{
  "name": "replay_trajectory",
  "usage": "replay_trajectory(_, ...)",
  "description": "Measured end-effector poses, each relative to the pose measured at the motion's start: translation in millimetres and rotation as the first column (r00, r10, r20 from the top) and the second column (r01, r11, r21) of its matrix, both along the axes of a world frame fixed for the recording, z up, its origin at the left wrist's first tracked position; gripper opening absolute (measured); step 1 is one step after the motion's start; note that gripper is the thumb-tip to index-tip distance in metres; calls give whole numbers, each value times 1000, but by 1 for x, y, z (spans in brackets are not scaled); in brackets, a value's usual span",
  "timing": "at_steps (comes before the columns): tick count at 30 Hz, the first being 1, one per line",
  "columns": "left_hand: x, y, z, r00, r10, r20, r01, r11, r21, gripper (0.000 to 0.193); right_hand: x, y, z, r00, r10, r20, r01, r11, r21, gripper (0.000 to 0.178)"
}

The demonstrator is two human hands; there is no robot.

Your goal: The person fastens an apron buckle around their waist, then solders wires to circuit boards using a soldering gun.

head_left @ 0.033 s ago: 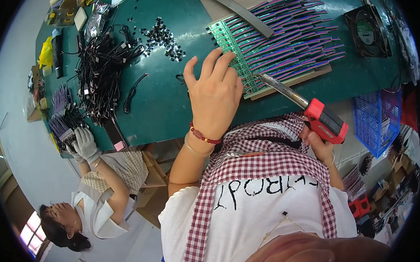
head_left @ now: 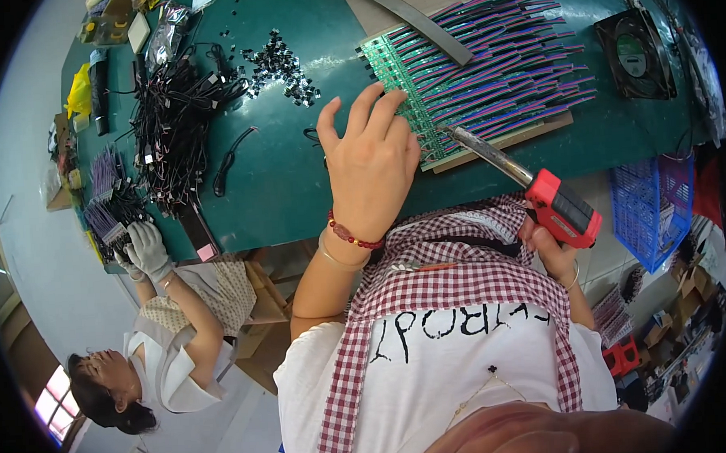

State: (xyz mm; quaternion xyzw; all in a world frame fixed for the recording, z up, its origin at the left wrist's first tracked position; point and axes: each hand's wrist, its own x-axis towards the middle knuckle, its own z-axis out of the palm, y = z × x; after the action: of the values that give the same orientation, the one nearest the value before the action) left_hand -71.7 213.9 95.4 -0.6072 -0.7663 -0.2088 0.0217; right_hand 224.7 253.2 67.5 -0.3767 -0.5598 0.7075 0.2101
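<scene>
My left hand (head_left: 372, 157) hovers at the near left corner of a panel of green circuit boards (head_left: 405, 75). Its outer fingers are raised and spread, while thumb and forefinger close together at the panel's edge; what they pinch is hidden. Part of a thin black cable (head_left: 312, 135) shows beside this hand. My right hand (head_left: 549, 247) is closed around the red and black handle of a soldering iron (head_left: 569, 209). The iron's metal barrel slants up to the left, its tip at the boards beside my left thumb. Rows of coloured wires (head_left: 502, 66) run rightward from the boards.
A grey strip (head_left: 411, 18) lies across the wires. Small black parts (head_left: 279, 68) and bundled black cables (head_left: 172, 129) lie left on the green table (head_left: 264, 194). A fan (head_left: 633, 55) stands right, above a blue basket (head_left: 650, 214). At left, a gloved co-worker (head_left: 173, 340) handles wires.
</scene>
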Motion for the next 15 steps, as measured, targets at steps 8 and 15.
replay_trajectory(8, 2, 1, 1, 1000, 3, -9, -3, 1000, -20, 6, 0, 1, 1, 1000, -20, -20, 19, 998, -54, 49)
replay_trajectory(15, 4, 1, 8, 1000, 16, -16, -16, 999, -43, 12, 3, 0, -1, 999, -37, -26, 35, 998, -54, 48)
